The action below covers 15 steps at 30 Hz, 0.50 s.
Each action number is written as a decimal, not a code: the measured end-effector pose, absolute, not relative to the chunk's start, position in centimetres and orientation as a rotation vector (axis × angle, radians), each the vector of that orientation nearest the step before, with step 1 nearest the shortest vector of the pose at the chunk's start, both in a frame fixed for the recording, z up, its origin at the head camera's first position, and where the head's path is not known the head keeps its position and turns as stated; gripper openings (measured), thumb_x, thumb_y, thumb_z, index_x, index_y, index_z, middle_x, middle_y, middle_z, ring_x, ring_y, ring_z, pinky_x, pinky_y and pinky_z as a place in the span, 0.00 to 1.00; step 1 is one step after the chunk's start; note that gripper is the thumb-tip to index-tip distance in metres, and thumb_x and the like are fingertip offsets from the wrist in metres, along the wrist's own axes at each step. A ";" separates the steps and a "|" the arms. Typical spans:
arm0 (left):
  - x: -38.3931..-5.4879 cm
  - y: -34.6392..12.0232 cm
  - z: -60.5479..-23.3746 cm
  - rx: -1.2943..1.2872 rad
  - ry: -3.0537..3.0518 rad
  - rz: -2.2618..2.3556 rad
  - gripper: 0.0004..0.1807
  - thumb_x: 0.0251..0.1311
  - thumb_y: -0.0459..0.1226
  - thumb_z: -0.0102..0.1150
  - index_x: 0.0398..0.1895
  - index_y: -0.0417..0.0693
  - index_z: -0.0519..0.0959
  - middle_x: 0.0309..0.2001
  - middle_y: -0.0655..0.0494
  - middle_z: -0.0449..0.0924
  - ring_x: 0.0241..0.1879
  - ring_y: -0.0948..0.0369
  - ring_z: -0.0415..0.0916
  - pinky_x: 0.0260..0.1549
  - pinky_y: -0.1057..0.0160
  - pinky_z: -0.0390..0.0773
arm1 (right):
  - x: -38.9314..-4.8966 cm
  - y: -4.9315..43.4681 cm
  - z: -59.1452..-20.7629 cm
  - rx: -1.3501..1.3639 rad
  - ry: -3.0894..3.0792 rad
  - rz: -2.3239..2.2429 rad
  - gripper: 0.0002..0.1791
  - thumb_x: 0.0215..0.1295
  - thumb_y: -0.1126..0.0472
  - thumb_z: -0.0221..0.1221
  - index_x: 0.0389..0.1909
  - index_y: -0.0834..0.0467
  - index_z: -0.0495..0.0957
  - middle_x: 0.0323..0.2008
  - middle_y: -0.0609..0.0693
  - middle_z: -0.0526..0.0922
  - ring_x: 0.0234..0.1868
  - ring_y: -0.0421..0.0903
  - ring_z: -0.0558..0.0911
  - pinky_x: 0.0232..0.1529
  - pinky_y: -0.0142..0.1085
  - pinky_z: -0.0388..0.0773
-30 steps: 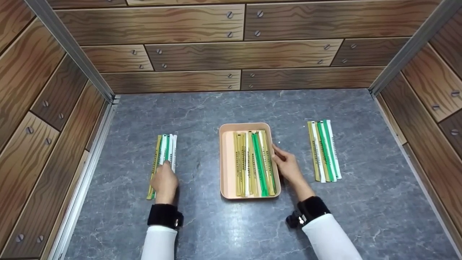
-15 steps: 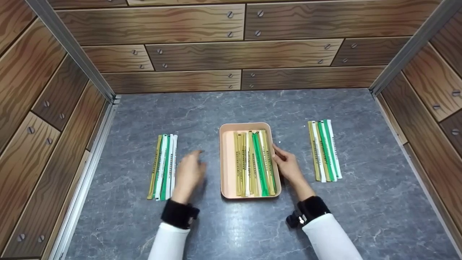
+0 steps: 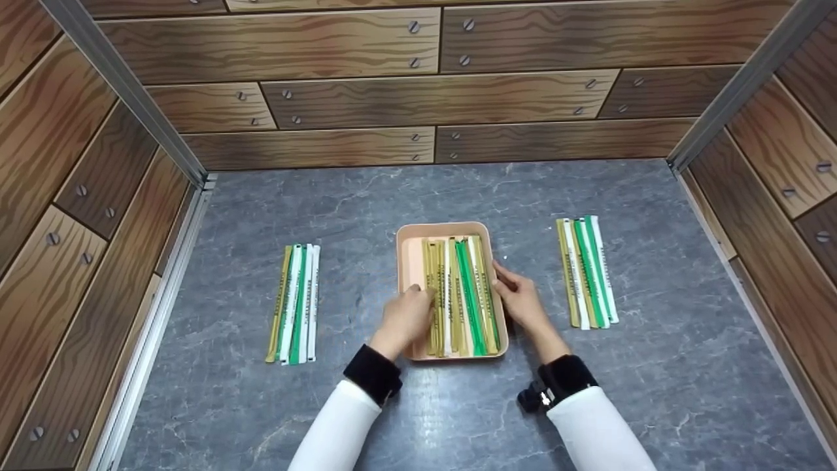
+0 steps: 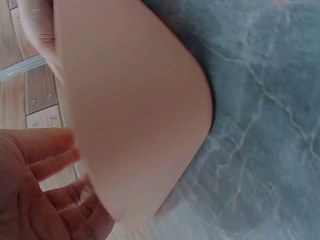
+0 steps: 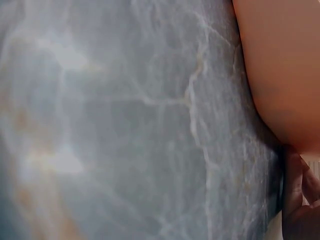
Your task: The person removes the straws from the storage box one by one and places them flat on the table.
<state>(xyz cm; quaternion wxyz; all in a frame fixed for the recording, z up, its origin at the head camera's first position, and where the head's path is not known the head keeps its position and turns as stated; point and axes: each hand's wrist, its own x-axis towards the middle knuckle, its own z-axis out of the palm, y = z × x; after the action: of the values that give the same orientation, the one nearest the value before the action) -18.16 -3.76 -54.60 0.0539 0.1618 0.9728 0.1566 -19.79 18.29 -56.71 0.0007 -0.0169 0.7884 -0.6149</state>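
My left hand [image 3: 407,317] reaches over the left rim of a pink tray [image 3: 410,261], its fingers at the leftmost gold wrapped straw [image 3: 426,261]. Their tips are hidden, so I cannot see whether they pinch it. Several gold, white and green wrapped straws lie side by side in the tray, leaving a bare strip along its left. My right hand [image 3: 521,304] grips the tray's right side. In the right wrist view its fingers [image 5: 294,185] sit against the tray wall [image 5: 285,65]. The left wrist view shows the outer tray wall [image 4: 135,110] close up.
A row of wrapped straws [image 3: 293,304] lies on the grey marbled table [image 3: 366,196] to the left. Another row [image 3: 586,275] lies to the right. Wood-patterned walls [image 3: 327,108] stand at the back and both sides.
My left hand has left the row of straws on the left and moved right to the tray's left side. That row stays in place. My right hand holds the tray as before.
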 end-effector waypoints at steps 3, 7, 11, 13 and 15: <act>-18.4 -3.4 -55.0 0.458 2.963 0.471 0.19 0.59 0.36 0.54 0.55 0.48 0.74 0.35 0.45 0.75 0.28 0.52 0.74 0.20 0.55 0.75 | -20.2 18.8 -57.9 -0.072 2.483 -1.913 0.22 0.61 0.72 0.53 0.58 0.68 0.67 0.54 0.68 0.68 0.56 0.59 0.68 0.53 0.47 0.67; -18.4 -3.0 -55.5 0.453 2.940 0.471 0.18 0.58 0.32 0.51 0.52 0.45 0.75 0.34 0.44 0.75 0.28 0.52 0.75 0.20 0.56 0.76 | -20.7 19.1 -59.4 -0.014 2.495 -1.860 0.23 0.62 0.65 0.55 0.60 0.60 0.69 0.55 0.63 0.70 0.57 0.52 0.70 0.53 0.39 0.69; -18.3 -2.7 -56.1 0.462 2.947 0.426 0.11 0.55 0.30 0.52 0.42 0.43 0.78 0.31 0.46 0.75 0.26 0.53 0.75 0.19 0.58 0.76 | -20.8 19.0 -59.8 0.031 2.500 -1.865 0.23 0.62 0.62 0.55 0.60 0.58 0.69 0.56 0.61 0.70 0.57 0.52 0.69 0.54 0.43 0.67; -18.3 -2.7 -56.3 0.458 2.964 0.422 0.09 0.55 0.30 0.52 0.37 0.42 0.79 0.29 0.46 0.75 0.25 0.54 0.74 0.19 0.59 0.76 | -20.8 18.9 -59.9 0.023 2.513 -1.873 0.23 0.62 0.62 0.55 0.60 0.58 0.69 0.56 0.62 0.70 0.57 0.53 0.69 0.54 0.45 0.67; -18.3 -2.6 -56.4 0.450 2.975 0.429 0.08 0.55 0.29 0.52 0.35 0.42 0.79 0.28 0.47 0.74 0.25 0.54 0.74 0.19 0.59 0.75 | -20.8 18.9 -60.0 0.020 2.521 -1.882 0.23 0.62 0.63 0.56 0.59 0.58 0.70 0.55 0.62 0.71 0.57 0.54 0.70 0.53 0.46 0.68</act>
<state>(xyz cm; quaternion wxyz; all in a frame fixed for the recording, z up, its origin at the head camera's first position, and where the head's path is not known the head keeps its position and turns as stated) -18.26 -2.64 -56.37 0.0513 0.1478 0.9776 0.1408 -20.77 18.92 -59.97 -0.0022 0.0062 0.8012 -0.5983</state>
